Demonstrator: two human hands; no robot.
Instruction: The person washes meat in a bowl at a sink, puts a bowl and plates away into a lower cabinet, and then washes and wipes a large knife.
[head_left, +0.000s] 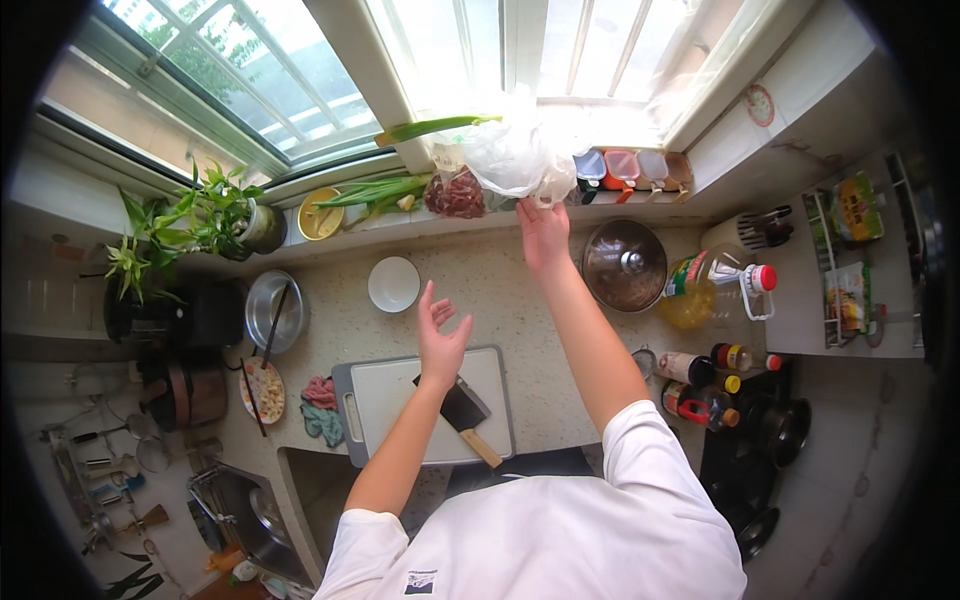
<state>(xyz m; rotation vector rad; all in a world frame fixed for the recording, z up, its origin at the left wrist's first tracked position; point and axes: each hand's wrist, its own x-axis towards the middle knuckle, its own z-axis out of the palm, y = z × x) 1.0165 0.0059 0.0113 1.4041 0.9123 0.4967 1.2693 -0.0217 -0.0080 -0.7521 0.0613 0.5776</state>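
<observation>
My left hand hovers over the cutting board with its fingers apart and nothing in it. A cleaver with a wooden handle lies on that board, partly hidden by my left wrist. Beyond the hand stands a white bowl. My right hand reaches to the windowsill, its fingertips at the lower edge of a white plastic bag. Whether the fingers grip the bag cannot be made out. Left of it sits a clear bag of dark red pieces, beside green onions.
On the right are a lidded pan, an oil jug and several sauce bottles. Seasoning boxes line the sill. At left are a metal bowl, a plate of food, cloths and potted plants.
</observation>
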